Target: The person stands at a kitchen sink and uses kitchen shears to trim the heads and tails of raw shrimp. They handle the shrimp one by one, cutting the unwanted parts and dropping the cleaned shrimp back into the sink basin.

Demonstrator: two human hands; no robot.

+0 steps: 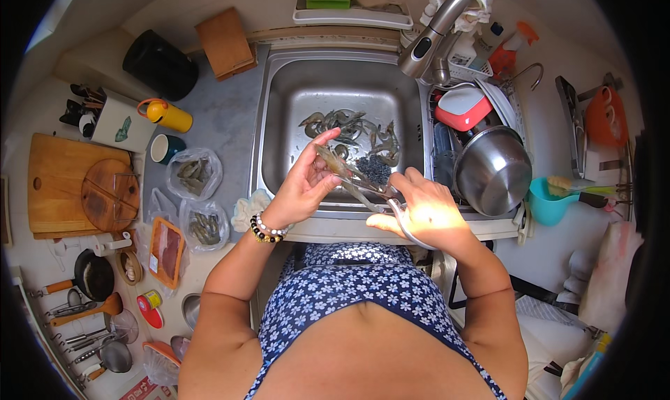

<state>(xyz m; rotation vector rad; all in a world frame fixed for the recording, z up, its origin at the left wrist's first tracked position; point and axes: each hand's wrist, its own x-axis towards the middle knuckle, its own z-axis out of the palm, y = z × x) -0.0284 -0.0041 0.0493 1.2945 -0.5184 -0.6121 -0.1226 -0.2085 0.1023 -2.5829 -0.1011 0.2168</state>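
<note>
Over the front of a stainless steel sink, my left hand pinches a raw shrimp between thumb and fingers. My right hand has its fingers through the handles of metal scissors. The blades reach toward the shrimp; whether they touch it I cannot tell. Beneath my hands, a pile of shrimp lies on the sink floor. More shrimp rest to its right, beside dark mesh over the drain.
Left of the sink are two plastic bags of shrimp, a teal cup and a tray of meat. A dish rack with a steel pot stands right. The faucet overhangs the sink's back right corner.
</note>
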